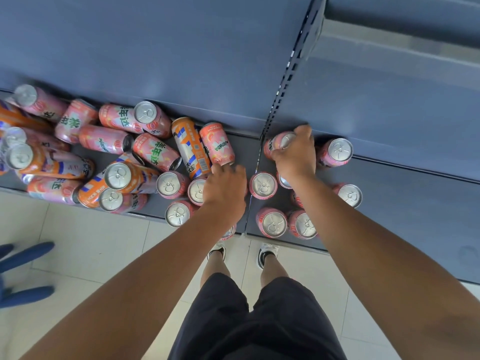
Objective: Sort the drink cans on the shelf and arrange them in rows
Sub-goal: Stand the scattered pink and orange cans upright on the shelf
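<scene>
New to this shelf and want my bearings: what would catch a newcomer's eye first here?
First, the jumbled heap of pink and orange cans, many on their sides, on the left of the shelf. Right of the perforated post, upright pink cans stand in loose rows, and the right hand grips a pink can at the back.
</scene>
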Tool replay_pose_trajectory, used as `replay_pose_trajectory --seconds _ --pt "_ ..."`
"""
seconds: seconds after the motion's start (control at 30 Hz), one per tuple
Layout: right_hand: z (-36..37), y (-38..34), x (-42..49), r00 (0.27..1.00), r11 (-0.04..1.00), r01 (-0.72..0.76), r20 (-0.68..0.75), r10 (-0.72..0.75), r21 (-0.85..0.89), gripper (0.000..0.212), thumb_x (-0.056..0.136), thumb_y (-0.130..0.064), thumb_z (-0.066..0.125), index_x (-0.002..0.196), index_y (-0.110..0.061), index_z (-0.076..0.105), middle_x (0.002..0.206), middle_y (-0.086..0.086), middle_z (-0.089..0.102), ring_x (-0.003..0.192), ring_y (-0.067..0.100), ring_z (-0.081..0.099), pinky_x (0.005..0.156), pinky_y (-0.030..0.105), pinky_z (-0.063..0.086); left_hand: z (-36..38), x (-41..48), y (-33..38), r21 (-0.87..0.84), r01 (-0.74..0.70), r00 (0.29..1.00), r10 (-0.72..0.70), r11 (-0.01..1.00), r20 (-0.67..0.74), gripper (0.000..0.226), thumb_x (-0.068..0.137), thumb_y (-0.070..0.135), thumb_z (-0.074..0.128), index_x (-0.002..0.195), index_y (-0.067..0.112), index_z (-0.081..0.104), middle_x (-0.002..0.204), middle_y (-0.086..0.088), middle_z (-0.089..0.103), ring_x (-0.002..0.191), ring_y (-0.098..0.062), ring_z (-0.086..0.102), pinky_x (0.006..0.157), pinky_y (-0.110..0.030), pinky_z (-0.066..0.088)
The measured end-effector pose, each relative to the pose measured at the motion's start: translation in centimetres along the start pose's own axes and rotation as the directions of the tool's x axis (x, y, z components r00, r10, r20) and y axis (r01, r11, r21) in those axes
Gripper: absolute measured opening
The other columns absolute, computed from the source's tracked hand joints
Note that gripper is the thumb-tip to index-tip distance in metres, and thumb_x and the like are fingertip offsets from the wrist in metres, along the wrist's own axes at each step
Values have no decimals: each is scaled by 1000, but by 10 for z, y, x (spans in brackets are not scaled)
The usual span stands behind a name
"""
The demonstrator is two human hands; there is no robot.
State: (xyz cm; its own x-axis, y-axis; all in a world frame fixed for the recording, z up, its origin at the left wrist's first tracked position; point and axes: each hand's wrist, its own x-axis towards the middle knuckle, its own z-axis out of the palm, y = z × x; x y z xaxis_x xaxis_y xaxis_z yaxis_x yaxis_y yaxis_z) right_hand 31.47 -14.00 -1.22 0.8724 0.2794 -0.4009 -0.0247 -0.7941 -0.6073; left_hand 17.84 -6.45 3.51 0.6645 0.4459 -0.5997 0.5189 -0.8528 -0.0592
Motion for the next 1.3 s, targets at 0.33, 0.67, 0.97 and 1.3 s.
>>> replay_pose_trajectory --seconds 0.33,0.67,0.97,1.3 --pt "8 -9 -8 942 863 327 210 -264 -386 54 88 -9 62 137 -25 45 134 7 45 121 32 46 74 33 33 20 2 8 -195 13 999 -4 981 46 59 85 28 74 130 6 43 127 -13 52 119 -29 48 87 -36 50" --pt "-2 -27 -24 886 793 464 190 -424 -395 43 87 -17 61 130 -13 54 132 11 52 119 36 49 99 44 39 19 -25 -10 -314 -73 994 43 947 -101 56 94 37 60 141 13 41 136 -6 50 126 -27 43 102 -36 42" --pt "16 -60 -61 854 832 487 344 -390 -265 41 94 -25 56 133 -16 50 136 5 49 122 29 52 92 46 49 -18 -22 -88 -363 138 944 -233 921 -233 51 94 37 54 139 15 44 137 -8 51 123 -35 46 95 -46 42" --pt "86 -75 -50 953 976 123 296 -65 -180 58 92 -21 61 145 -12 39 141 13 47 125 29 51 97 37 41 -8 56 -140 -497 84 989 -135 864 -67 59 98 30 53 148 13 27 156 -15 24 137 -41 32 103 -50 41"
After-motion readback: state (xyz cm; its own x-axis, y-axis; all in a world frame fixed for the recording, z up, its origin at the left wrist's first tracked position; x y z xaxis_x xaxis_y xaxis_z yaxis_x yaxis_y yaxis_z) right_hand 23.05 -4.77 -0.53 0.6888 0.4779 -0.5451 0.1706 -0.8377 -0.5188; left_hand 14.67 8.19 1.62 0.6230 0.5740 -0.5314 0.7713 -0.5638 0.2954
